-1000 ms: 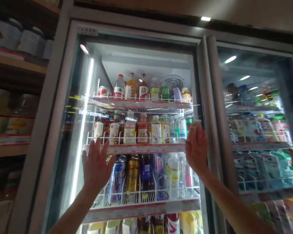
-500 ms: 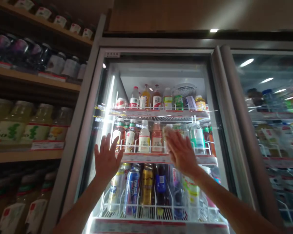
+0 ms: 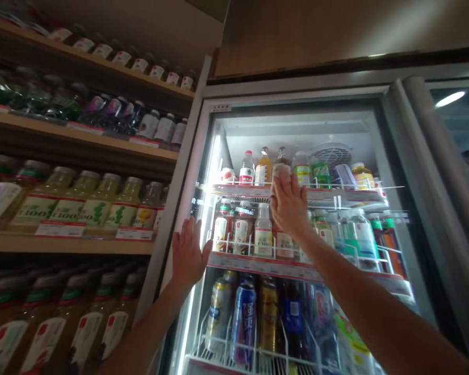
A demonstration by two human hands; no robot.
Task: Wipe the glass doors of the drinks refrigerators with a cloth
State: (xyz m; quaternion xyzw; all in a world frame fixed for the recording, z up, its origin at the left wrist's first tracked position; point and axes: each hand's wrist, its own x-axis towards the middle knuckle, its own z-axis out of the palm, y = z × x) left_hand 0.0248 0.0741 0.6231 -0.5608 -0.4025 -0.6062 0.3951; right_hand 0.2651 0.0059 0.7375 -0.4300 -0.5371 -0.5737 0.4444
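My right hand [image 3: 289, 200] is raised in front of the glass door [image 3: 273, 125] of a lit drinks cooler. Under its fingertips is a pale, blurred piece of cloth [image 3: 280, 169], pressed toward the glass; most of it lies hidden behind the fingers. My left hand [image 3: 188, 252] has its fingers spread, palm toward the door's left edge, and holds nothing. Whether its palm touches the door I cannot tell. Behind the glass stand rows of bottles, among them a white-labelled bottle [image 3: 263, 232], and below them a blue can [image 3: 244, 320].
To the left, wooden shelves [image 3: 74, 244] carry rows of bottled drinks. A thick grey upright [image 3: 433, 198] separates this door from another cooler door [image 3: 461, 120] at the right. A brown panel [image 3: 316, 36] runs above the coolers.
The view has swung left, showing more of the shelves. My right hand has moved up and left across the door with the pale cloth. My left hand now sits nearer the door's left frame.
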